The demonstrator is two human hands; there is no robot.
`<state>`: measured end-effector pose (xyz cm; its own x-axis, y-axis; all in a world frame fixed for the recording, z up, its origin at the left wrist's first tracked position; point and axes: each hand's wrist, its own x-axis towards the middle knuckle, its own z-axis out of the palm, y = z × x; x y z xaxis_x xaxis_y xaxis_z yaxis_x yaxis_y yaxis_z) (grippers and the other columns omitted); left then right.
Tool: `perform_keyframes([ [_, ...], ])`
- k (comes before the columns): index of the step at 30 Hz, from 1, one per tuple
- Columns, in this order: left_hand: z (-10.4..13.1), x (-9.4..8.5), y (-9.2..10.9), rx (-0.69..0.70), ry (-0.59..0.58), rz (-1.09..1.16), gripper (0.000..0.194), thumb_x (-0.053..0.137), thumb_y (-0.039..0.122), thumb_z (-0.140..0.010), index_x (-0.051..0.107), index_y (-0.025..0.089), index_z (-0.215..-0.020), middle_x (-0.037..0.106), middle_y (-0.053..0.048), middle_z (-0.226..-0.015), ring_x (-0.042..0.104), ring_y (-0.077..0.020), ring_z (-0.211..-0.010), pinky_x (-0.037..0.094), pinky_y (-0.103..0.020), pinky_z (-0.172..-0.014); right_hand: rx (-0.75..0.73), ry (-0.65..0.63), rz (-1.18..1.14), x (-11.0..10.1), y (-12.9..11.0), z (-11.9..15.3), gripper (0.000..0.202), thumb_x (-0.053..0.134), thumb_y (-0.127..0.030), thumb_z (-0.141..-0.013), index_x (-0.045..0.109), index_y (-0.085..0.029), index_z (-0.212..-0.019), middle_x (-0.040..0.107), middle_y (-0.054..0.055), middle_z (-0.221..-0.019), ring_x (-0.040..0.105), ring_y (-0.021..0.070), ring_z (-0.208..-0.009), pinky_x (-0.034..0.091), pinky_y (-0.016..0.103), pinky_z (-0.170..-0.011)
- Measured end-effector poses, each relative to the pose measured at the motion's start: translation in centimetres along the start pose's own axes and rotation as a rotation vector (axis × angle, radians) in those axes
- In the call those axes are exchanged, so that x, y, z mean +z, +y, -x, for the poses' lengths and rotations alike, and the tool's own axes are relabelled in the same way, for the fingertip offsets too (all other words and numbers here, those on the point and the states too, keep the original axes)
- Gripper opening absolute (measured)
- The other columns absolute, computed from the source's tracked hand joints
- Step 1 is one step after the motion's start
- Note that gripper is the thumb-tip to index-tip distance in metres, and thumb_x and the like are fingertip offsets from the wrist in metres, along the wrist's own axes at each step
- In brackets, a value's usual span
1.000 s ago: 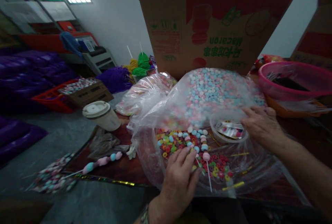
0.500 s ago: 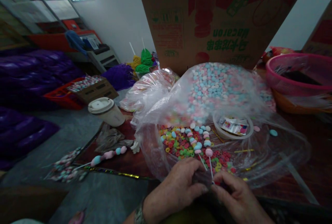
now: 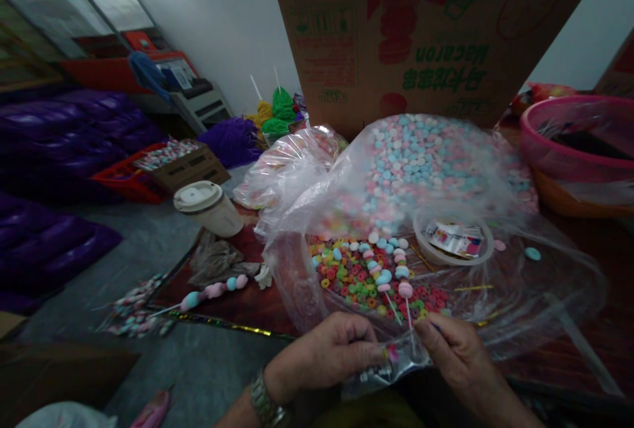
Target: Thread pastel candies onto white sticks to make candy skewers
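My left hand [image 3: 341, 349], a metal watch on its wrist, is closed with thumb and fingers on one side of a clear plastic bag [image 3: 403, 363] with a bit of coloured print. The bag's other side is pinched in my right hand [image 3: 458, 352]. Just beyond my right fingertips lies a candy skewer [image 3: 405, 288] of pink and blue candies, its white stick pointing towards me; whether the fingers touch that stick, I cannot tell. Beside it rests a second candy skewer [image 3: 380, 276]. Both lie over loose ring candies [image 3: 347, 276] on clear plastic sheeting.
A big clear bag of pastel candies [image 3: 421, 157] stands behind, before a cardboard box [image 3: 327, 51]. At right are a round tub of packets [image 3: 488, 253] and a pink basin [image 3: 574, 164]. A lidded cup [image 3: 218, 213] and another candy skewer [image 3: 215, 290] sit at left.
My hands have drawn apart, and the clear bag now shows stretched between them. The left hand has turned and closed on it. The whole scene has shifted slightly right.
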<state>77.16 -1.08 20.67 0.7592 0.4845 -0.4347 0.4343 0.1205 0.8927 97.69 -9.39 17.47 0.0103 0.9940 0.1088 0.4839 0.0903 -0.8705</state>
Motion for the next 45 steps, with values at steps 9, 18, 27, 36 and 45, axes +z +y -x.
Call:
perform_keyframes([
  [9, 0.2, 0.9, 0.8, 0.268, 0.404, -0.373, 0.031, 0.06, 0.037, -0.078, 0.059, 0.016, -0.101, 0.062, -0.007, -0.094, 0.055, -0.0193, -0.084, 0.043, -0.025, -0.073, -0.079, 0.037, 0.044, 1.0, -0.2, -0.8, 0.042, 0.036, -0.039, -0.093, 0.037, -0.019, -0.055, 0.035, -0.005, -0.049, 0.035, 0.009, -0.045, 0.025, 0.022, -0.044],
  [18, -0.6, 1.0, -2.7, 0.311, 0.507, -0.236, 0.03, 0.046, 0.034, -0.089, 0.057, 0.014, -0.07, 0.055, 0.0, -0.061, 0.049, -0.0106, -0.056, 0.036, -0.019, -0.053, 0.358, 0.155, -0.163, 0.3, 2.2, -2.2, 0.051, 0.032, -0.062, -0.086, 0.04, -0.021, -0.058, 0.039, -0.004, -0.049, 0.038, 0.0119, -0.045, 0.03, 0.023, -0.045],
  [27, 0.4, -0.9, -2.2, 0.646, 0.555, -0.494, 0.014, 0.047, 0.017, -0.089, 0.058, 0.017, -0.096, 0.063, -0.005, -0.087, 0.056, -0.0159, -0.083, 0.041, -0.026, -0.077, 0.378, -0.118, 0.502, 0.9, 4.6, -3.2, 0.026, 0.046, -0.03, -0.085, 0.05, -0.02, -0.061, 0.06, 0.006, -0.061, 0.054, 0.0185, -0.058, 0.028, 0.027, -0.052],
  [36, 0.1, 0.2, -1.7, 0.447, 0.615, -0.276, 0.017, 0.039, 0.023, -0.092, 0.051, 0.018, -0.082, 0.051, 0.0, -0.073, 0.048, -0.0121, -0.066, 0.039, -0.021, -0.061, 0.289, 0.299, -0.272, -1.4, 4.3, -0.6, 0.024, 0.044, -0.041, -0.09, 0.046, -0.021, -0.077, 0.049, -0.002, -0.063, 0.046, 0.0119, -0.055, 0.034, 0.022, -0.05],
  [45, -1.1, 1.5, -0.9, 0.398, 0.605, -0.116, 0.019, 0.06, 0.029, -0.079, 0.05, 0.016, -0.068, 0.049, 0.002, -0.064, 0.045, -0.011, -0.06, 0.035, -0.02, -0.055, 0.28, 0.108, -1.151, 1.2, -0.9, -2.4, 0.038, 0.071, -0.046, -0.071, 0.058, -0.017, -0.09, 0.031, -0.01, -0.051, 0.018, 0.0033, -0.041, 0.017, 0.017, -0.04],
])
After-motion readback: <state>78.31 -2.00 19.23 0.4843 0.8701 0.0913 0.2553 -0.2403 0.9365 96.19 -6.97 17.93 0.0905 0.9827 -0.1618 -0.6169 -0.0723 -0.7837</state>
